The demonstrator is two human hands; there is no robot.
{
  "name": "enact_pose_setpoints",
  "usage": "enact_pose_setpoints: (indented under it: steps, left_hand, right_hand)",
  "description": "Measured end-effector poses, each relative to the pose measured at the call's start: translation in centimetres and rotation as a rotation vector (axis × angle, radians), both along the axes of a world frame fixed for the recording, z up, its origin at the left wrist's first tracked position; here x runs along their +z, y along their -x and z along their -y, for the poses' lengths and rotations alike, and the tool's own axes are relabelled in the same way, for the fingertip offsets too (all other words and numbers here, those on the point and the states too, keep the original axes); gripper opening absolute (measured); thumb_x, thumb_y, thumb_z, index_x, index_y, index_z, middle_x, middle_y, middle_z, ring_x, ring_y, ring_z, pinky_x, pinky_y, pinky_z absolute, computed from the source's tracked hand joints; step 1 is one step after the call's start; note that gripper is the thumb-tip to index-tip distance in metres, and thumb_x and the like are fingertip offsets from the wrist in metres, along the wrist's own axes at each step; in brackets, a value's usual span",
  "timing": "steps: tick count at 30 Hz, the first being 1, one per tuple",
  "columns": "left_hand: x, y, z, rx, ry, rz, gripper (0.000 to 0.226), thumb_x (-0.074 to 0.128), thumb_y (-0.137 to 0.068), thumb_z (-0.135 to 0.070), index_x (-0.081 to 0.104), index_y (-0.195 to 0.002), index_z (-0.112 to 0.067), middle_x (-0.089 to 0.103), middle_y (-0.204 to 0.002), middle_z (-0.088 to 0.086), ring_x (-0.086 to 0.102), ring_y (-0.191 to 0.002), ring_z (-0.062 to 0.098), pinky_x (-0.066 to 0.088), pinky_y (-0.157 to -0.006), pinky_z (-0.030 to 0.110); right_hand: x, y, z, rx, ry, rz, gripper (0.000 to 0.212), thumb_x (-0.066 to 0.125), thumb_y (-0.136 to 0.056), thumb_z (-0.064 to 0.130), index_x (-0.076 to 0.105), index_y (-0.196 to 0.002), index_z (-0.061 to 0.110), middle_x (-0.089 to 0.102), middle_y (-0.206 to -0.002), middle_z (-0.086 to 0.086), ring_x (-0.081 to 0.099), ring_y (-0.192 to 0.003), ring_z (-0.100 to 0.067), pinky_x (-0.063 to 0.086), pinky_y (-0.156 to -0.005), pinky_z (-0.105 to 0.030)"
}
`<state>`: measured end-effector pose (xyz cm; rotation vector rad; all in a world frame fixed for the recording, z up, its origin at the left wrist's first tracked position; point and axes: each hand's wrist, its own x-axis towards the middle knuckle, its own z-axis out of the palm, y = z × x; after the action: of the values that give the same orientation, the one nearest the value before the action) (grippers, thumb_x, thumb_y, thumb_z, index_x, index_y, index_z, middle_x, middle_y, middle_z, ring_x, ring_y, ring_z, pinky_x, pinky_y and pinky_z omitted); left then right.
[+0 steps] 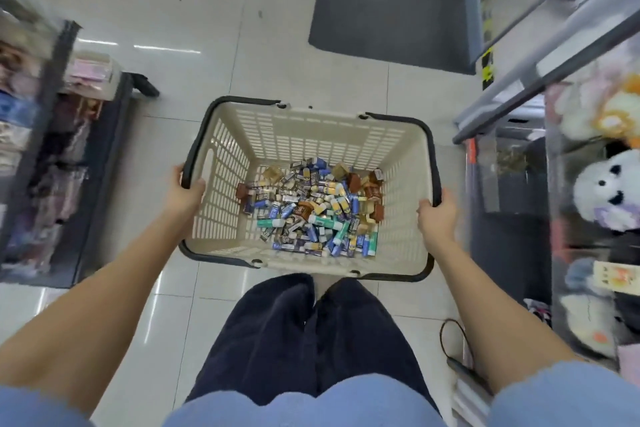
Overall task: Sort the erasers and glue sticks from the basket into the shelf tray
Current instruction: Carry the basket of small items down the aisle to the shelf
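Both hands on basket (311,135): left hand (183,192) has its fingers curled round the dark side handle, right hand (438,215) likewise opposite. Erasers and glue sticks (311,208) lie heaped and mixed on the basket bottom. Probably a carrying step; keep it level so the pile stays put. Shelf tray not identifiable. Plush-toy shelf (602,184) crowds the right; dark mat (391,3) lies ahead.

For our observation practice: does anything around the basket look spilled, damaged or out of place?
Nothing looks spilled or damaged. The erasers and glue sticks lie jumbled inside the basket. Only a black cable lies looped on the floor.
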<state>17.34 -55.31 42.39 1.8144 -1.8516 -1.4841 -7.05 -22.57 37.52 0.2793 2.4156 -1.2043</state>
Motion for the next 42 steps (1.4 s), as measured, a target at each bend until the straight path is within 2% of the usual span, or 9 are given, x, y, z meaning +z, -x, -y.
enact_pose_setpoints:
  steps: [6, 11, 14, 17, 20, 23, 27, 39, 42]
  left_hand:
    - [1.3, 7.6, 7.2, 0.078, -0.005, -0.019, 0.044, 0.051, -0.095, -0.013, 0.036, -0.137, -0.011, 0.053, -0.115, 0.011, 0.055, -0.097, 0.025, 0.049, -0.085, 0.041]
    - [1.2, 15.8, 12.8, 0.193, -0.029, -0.041, 0.047, 0.057, -0.091, -0.010, 0.039, -0.134, -0.009, 0.055, -0.117, 0.014, 0.058, -0.096, 0.028, 0.052, -0.081, 0.042]
    - [1.6, 20.5, 15.8, 0.282, -0.019, -0.059, 0.047, 0.059, -0.090, -0.009, 0.040, -0.133, -0.009, 0.058, -0.105, 0.006, 0.058, -0.083, 0.019, 0.053, -0.071, 0.035]
    - [2.3, 24.5, 19.6, 0.381, -0.007, -0.088, 0.046, 0.058, -0.091, -0.005, 0.041, -0.133, -0.008, 0.051, -0.086, -0.008, 0.055, -0.075, 0.011, 0.045, -0.059, 0.025]
    - [2.5, 27.7, 23.7, 0.443, -0.035, -0.099, 0.047, 0.057, -0.090, -0.002, 0.039, -0.133, -0.008, 0.055, -0.093, -0.001, 0.057, -0.091, 0.023, 0.048, -0.066, 0.030]
    - [2.4, 30.4, 28.6, 0.499, -0.040, -0.093, 0.052, 0.057, -0.090, -0.001, 0.037, -0.137, -0.010, 0.052, -0.110, 0.007, 0.054, -0.095, 0.022, 0.049, -0.081, 0.038]
    - [1.6, 33.2, 36.1, 0.530, -0.029, -0.105, 0.057, 0.060, -0.087, 0.001, 0.036, -0.138, -0.010, 0.050, -0.114, 0.007, 0.053, -0.100, 0.023, 0.050, -0.086, 0.041]
    - [2.5, 39.0, 59.4, 0.662, -0.038, -0.128, 0.052, 0.057, -0.085, 0.004, 0.040, -0.132, -0.010, 0.055, -0.110, 0.011, 0.057, -0.094, 0.028, 0.051, -0.086, 0.046]
    - [2.3, 41.2, 65.9, 0.710, -0.028, -0.114, 0.054, 0.057, -0.085, 0.004, 0.038, -0.134, -0.010, 0.053, -0.108, 0.012, 0.055, -0.087, 0.027, 0.051, -0.083, 0.047]
  right_hand:
    - [1.1, 10.1, 9.3, 0.076, -0.004, -0.029, 0.032, 0.049, -0.089, 0.010, 0.051, -0.120, 0.015, 0.063, -0.109, -0.015, 0.061, -0.100, -0.035, 0.052, -0.087, -0.052]
    - [1.6, 21.1, 17.5, 0.193, 0.015, -0.083, 0.034, 0.048, -0.088, 0.009, 0.050, -0.121, 0.015, 0.062, -0.109, -0.014, 0.061, -0.099, -0.034, 0.052, -0.087, -0.050]
    - [2.8, 27.3, 22.9, 0.254, 0.005, -0.084, 0.035, 0.047, -0.090, 0.010, 0.048, -0.125, 0.018, 0.061, -0.112, -0.008, 0.059, -0.098, -0.030, 0.051, -0.085, -0.047]
    - [3.6, 33.1, 29.4, 0.317, 0.008, -0.089, 0.034, 0.046, -0.090, 0.012, 0.050, -0.124, 0.020, 0.062, -0.112, -0.007, 0.060, -0.098, -0.032, 0.051, -0.084, -0.048]
    - [4.2, 37.6, 36.2, 0.403, -0.020, -0.121, 0.034, 0.047, -0.091, 0.010, 0.051, -0.124, 0.015, 0.062, -0.111, -0.006, 0.060, -0.101, -0.030, 0.052, -0.088, -0.048]
    - [4.0, 41.1, 42.9, 0.455, -0.033, -0.126, 0.034, 0.048, -0.092, 0.010, 0.050, -0.126, 0.014, 0.062, -0.116, -0.008, 0.060, -0.104, -0.028, 0.050, -0.091, -0.048]
    - [2.8, 44.6, 52.1, 0.494, -0.043, -0.120, 0.035, 0.049, -0.093, 0.012, 0.050, -0.128, 0.015, 0.063, -0.117, -0.008, 0.060, -0.105, -0.028, 0.050, -0.093, -0.049]
    - [6.0, 52.9, 80.7, 0.645, -0.041, -0.140, 0.040, 0.048, -0.092, 0.011, 0.048, -0.132, 0.013, 0.061, -0.118, -0.011, 0.058, -0.107, -0.030, 0.047, -0.094, -0.046]
    - [5.7, 55.6, 88.8, 0.705, -0.030, -0.154, 0.037, 0.046, -0.091, 0.008, 0.050, -0.129, 0.009, 0.061, -0.116, -0.013, 0.058, -0.103, -0.032, 0.049, -0.088, -0.041]
